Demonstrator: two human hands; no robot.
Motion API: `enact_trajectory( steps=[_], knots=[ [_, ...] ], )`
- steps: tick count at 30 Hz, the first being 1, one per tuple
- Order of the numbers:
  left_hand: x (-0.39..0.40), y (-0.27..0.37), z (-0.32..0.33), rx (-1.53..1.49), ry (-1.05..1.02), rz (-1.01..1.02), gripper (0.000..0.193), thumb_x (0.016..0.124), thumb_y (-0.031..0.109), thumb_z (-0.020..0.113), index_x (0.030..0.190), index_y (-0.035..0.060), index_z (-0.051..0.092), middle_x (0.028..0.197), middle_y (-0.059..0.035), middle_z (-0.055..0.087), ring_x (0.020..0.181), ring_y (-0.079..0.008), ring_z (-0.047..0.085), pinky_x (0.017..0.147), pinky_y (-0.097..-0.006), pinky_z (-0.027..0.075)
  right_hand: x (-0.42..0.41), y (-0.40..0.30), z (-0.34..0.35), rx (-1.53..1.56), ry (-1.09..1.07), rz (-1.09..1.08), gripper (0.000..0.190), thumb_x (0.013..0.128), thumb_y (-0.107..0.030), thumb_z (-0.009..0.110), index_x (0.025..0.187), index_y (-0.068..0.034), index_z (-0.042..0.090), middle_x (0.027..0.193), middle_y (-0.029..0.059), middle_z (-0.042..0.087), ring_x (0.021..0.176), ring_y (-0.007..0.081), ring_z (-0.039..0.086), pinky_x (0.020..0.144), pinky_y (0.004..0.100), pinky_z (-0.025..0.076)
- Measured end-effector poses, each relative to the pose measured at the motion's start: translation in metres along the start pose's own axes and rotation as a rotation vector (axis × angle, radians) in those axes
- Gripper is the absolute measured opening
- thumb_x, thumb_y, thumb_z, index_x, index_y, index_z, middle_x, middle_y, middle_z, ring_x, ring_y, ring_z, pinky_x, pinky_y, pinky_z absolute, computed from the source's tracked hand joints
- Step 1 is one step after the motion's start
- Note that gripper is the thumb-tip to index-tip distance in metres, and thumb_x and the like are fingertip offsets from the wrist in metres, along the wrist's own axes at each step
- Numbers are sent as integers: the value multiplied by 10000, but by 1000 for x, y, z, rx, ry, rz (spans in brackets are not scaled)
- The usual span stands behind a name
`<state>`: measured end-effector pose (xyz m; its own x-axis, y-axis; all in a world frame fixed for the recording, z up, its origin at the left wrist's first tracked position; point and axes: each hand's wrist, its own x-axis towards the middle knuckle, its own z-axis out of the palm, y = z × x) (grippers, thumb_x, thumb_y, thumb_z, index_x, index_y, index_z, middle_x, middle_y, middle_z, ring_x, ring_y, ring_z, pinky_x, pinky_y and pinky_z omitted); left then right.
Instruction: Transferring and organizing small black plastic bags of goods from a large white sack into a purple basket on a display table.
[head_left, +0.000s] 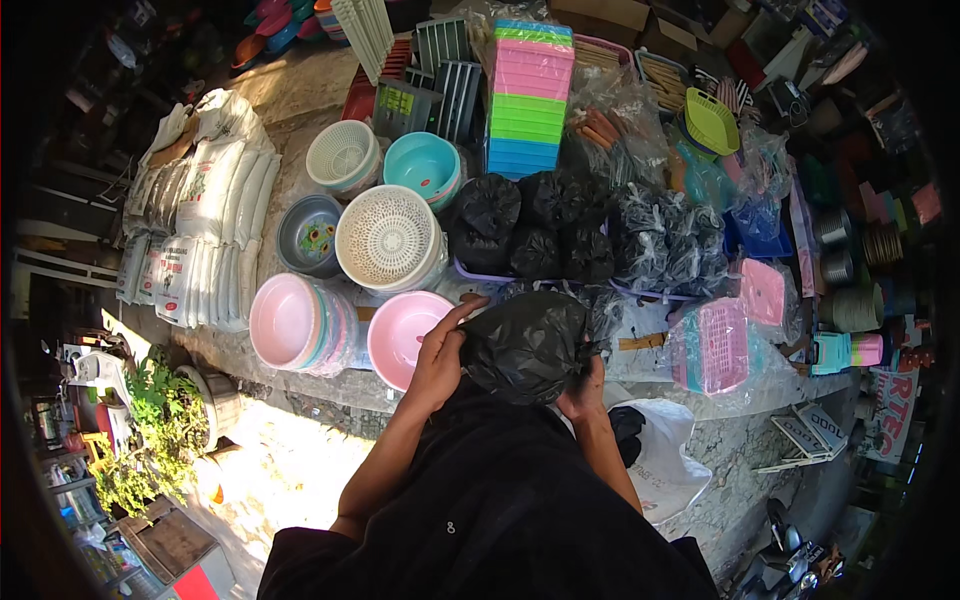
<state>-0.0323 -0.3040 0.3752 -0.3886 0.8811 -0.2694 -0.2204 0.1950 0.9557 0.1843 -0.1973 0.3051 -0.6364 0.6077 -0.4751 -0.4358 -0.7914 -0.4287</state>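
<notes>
A full black plastic bag (525, 345) is held in front of my body, between both hands. My left hand (442, 352) grips its left side, the thumb and fingers pressed on the plastic. At its lower right, my right hand (585, 390) holds the bag, and part of that hand is hidden behind it. What the bag contains cannot be seen. Just beyond it, several similar black bags (536, 251) sit bunched in a purple-rimmed tray (480, 276). A pink plastic basin (397, 330) lies close to my left hand.
Stacked colanders (390, 236) and pink basins (283, 322) stand left of the bags. Farther left are piled white sacks (217, 187). Clear-wrapped black bundles (667, 240) and pink baskets (716, 345) lie to the right. An open white sack (664, 450) rests by my right forearm.
</notes>
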Motion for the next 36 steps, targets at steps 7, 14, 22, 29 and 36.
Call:
enact_trajectory(
  steps=[7, 14, 22, 29, 36],
  knots=[
    [8, -17, 8, -747, 27, -491, 587, 1013, 446, 309, 1441, 80, 474, 1425, -116, 529, 1309, -266, 514, 1111, -449, 387, -22, -23, 59, -324, -44, -224, 532, 1020, -328, 496, 1469, -49, 435, 1427, 101, 529, 1330, 220, 470, 1129, 399, 335],
    [19, -63, -1, -1173, -217, -250, 659, 985, 544, 417, 1453, 81, 443, 1406, -139, 543, 1258, -287, 559, 1041, -465, 480, -36, -29, 105, -767, -131, -212, 507, 933, 26, 620, 1422, -12, 490, 1308, 111, 592, 1228, 180, 548, 1004, 321, 464],
    [15, -79, 12, 525, 122, 8, 519, 1019, 373, 492, 1440, 83, 406, 1361, -121, 534, 1211, -255, 561, 1028, -407, 487, -32, -31, 112, -567, -352, -235, 492, 816, 107, 730, 1270, 2, 572, 967, 27, 593, 888, 84, 578, 818, 253, 490],
    [3, -109, -2, -281, 14, -31, 590, 1009, 487, 428, 1456, 102, 415, 1423, -105, 494, 1334, -275, 453, 1151, -431, 340, -28, -43, 100, -666, -470, -60, 511, 833, 31, 744, 1303, -11, 548, 1018, 40, 578, 939, 97, 569, 842, 250, 464],
    [46, -61, 1, -952, 41, -403, 495, 1014, 258, 513, 1451, 51, 406, 1356, -119, 561, 1268, -258, 549, 1083, -413, 445, 21, -43, 73, -1159, -164, -337, 730, 863, -258, 770, 1443, -10, 404, 1355, 142, 516, 1259, 264, 507, 1033, 371, 422]
  ],
)
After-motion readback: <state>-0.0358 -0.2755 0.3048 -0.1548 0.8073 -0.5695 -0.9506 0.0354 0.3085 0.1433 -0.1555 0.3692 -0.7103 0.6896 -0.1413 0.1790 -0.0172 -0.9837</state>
